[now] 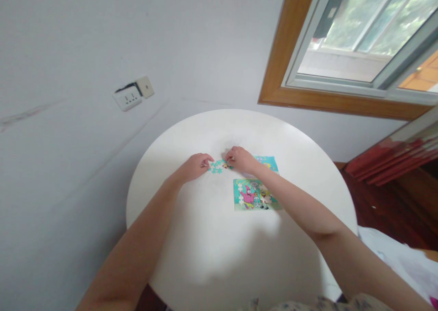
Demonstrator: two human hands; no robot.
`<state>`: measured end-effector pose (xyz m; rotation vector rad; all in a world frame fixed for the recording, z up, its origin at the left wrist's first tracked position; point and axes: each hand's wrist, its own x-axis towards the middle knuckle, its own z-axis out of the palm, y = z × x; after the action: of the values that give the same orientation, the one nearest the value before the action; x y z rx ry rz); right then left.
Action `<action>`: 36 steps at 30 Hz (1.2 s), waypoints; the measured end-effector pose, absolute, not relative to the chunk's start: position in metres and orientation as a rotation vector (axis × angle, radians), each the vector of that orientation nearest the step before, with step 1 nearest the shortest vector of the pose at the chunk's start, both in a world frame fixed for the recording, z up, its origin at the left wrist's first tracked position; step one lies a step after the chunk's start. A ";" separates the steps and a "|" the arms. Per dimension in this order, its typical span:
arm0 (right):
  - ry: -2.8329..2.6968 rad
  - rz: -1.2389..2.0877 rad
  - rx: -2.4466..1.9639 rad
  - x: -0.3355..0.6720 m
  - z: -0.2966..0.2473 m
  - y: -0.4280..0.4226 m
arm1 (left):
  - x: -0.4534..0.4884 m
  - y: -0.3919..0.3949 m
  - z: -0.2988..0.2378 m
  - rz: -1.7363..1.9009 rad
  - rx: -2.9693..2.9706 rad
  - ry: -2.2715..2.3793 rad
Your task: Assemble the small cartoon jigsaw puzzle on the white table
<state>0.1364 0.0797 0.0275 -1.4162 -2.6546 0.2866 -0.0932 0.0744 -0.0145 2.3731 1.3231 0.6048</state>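
Small teal puzzle pieces (216, 167) lie in a loose cluster on the white round table (201, 238). At the cluster's left edge is my left hand (200, 165), its fingers bent and a gap showing between thumb and forefinger. Over the right side of the cluster, my right hand (240, 159) has its fingertips pinched together; what they hold, if anything, is too small to make out. Nearer to me lies a partly filled cartoon jigsaw puzzle (249, 196) with a pink starfish figure and white gaps. My right forearm covers its right edge.
A teal picture card (268, 162) lies behind the puzzle, partly under my right arm. The table's far edge is close to a white wall with a socket (128, 97). A wood-framed window (342, 99) is at upper right, a red curtain (393, 160) below it.
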 end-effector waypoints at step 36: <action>-2.516 0.487 -1.447 0.131 0.024 0.068 | -0.069 0.058 -0.006 0.679 2.460 1.295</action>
<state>0.1313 0.0681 0.0238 -1.4474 -2.5160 0.4865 -0.0691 0.0579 -0.0056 2.4604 1.2952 0.6794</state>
